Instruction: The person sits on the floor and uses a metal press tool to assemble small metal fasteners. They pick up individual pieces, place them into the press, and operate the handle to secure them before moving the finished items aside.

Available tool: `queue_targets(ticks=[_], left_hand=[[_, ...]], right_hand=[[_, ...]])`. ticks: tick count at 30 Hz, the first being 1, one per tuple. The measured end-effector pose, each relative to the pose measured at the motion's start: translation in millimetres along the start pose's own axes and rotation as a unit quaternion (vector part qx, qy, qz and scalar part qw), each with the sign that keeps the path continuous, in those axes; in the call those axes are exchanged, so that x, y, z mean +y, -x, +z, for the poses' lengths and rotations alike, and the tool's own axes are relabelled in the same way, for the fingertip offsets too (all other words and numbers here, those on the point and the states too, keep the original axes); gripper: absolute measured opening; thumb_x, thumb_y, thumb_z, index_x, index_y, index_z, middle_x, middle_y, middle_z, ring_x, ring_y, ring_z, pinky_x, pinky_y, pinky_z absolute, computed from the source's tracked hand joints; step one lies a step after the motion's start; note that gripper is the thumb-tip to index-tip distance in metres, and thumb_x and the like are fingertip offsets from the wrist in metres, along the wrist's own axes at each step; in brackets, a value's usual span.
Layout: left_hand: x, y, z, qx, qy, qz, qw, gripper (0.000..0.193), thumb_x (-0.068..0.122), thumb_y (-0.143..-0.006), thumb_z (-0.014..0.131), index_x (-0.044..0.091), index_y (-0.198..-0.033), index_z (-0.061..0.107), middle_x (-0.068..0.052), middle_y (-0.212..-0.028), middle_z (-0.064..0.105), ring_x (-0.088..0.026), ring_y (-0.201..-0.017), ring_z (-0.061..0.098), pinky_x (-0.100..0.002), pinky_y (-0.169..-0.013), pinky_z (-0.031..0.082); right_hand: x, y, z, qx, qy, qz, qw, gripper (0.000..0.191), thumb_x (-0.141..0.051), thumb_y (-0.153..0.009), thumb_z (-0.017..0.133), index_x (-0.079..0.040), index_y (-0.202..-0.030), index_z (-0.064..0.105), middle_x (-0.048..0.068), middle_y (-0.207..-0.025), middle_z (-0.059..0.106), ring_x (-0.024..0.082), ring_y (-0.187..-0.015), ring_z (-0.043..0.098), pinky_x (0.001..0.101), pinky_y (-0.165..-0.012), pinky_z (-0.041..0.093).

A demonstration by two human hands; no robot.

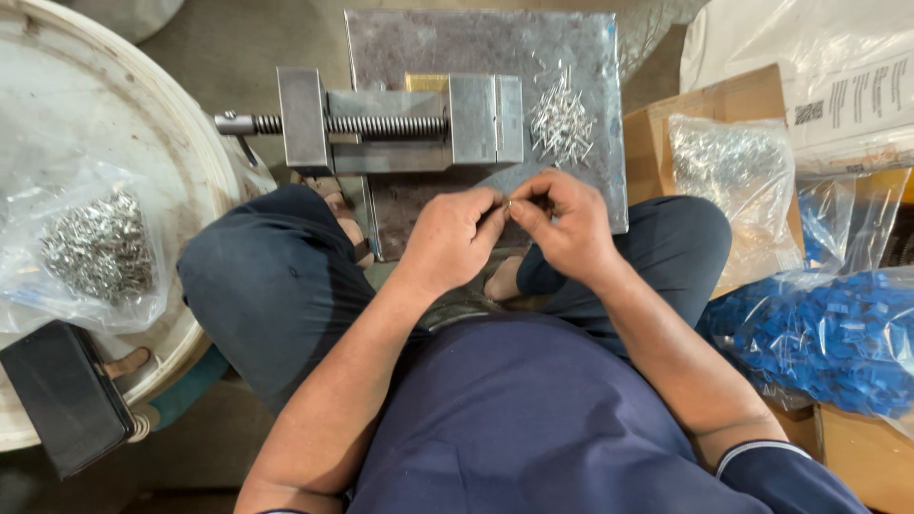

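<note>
From the head camera, the left hand (455,238) and the right hand (564,224) meet over the person's lap, fingertips pressed together. Both pinch 1 tiny metal piece (508,203) between them. Just past the hands sits a steel vise (400,122) on a metal plate (476,43), with a pile of small metal pins (562,124) beside it. A bag of blue plastic parts (828,338) lies at the right.

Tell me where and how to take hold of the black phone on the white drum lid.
Grip the phone across its two long edges, coming from above. It lies flat on the lid with one end past the rim, so that overhanging end near the bottom of the view gives fingers room underneath. The bag of metal parts crowds its upper end.
</note>
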State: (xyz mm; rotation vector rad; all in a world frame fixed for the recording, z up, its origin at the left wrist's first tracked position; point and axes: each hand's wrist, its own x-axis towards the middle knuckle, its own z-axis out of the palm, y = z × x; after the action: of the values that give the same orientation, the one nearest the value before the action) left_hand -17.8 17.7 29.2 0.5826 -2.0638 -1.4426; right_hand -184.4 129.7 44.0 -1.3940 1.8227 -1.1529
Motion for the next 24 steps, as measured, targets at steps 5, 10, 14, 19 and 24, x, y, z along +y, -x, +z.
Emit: queue_targets(ticks=[5, 10, 14, 19, 24], left_hand=[[4.0, 0.5, -2.4, -0.016, 0.057, -0.056, 0.997, 0.011, 0.014, -0.096, 0.065, 0.003, -0.096, 0.067, -0.014, -0.076, 0.069, -0.028, -0.064, 0.068, -0.036, -0.059, 0.051], [2.3, 1.8, -3.5, -0.025, 0.126, -0.100, 0.987, 0.012, 0.014, -0.101, 0.061, 0.004, -0.098, 0.067, -0.005, -0.076, 0.073, -0.015, -0.059, 0.065, -0.031, -0.058, 0.051], [-0.7, 3.9, -4.5, -0.007, 0.153, -0.040, 0.987, 0.009, 0.011, -0.101, 0.062, 0.003, -0.102, 0.067, -0.005, -0.079, 0.073, -0.012, -0.068, 0.067, -0.028, -0.065, 0.054], [-2.4, 4.1, -4.6, -0.009, 0.144, -0.065, 0.987, 0.010, 0.010, -0.097, 0.065, 0.002, -0.101, 0.071, -0.006, -0.077, 0.073, -0.011, -0.065, 0.067, -0.027, -0.062, 0.052], [-2.5, 3.9, -3.1, -0.004, 0.166, -0.052, 0.985, 0.011, 0.011, -0.098, 0.067, 0.002, -0.103, 0.072, -0.006, -0.078, 0.073, -0.010, -0.069, 0.067, -0.027, -0.064, 0.053]], right_hand=[[-30.6, -12.5, -12.4, 0.052, 0.076, -0.055, 0.994, 0.009, -0.004, -0.097, 0.073, -0.001, -0.102, 0.067, 0.006, -0.093, 0.067, 0.013, -0.078, 0.062, 0.0282, -0.071, 0.052], [-51.4, -36.3, -19.7, 0.054, 0.132, -0.124, 0.982, 0.008, -0.004, -0.101, 0.073, -0.001, -0.106, 0.068, 0.008, -0.098, 0.068, 0.016, -0.081, 0.065, 0.0283, -0.071, 0.052], [-61.8, -45.3, -17.1, 0.035, 0.170, -0.122, 0.977, 0.008, -0.005, -0.100, 0.073, -0.002, -0.106, 0.070, 0.009, -0.097, 0.068, 0.018, -0.079, 0.065, 0.0287, -0.068, 0.052], [-65.2, -48.8, -13.6, 0.030, 0.199, -0.121, 0.972, 0.007, -0.005, -0.099, 0.074, -0.002, -0.105, 0.071, 0.009, -0.095, 0.068, 0.019, -0.077, 0.066, 0.0299, -0.068, 0.052], [-60.0, -48.2, -12.2, 0.036, 0.212, -0.143, 0.966, 0.010, -0.004, -0.098, 0.076, -0.003, -0.107, 0.072, 0.010, -0.099, 0.069, 0.020, -0.081, 0.069, 0.0299, -0.068, 0.053]])
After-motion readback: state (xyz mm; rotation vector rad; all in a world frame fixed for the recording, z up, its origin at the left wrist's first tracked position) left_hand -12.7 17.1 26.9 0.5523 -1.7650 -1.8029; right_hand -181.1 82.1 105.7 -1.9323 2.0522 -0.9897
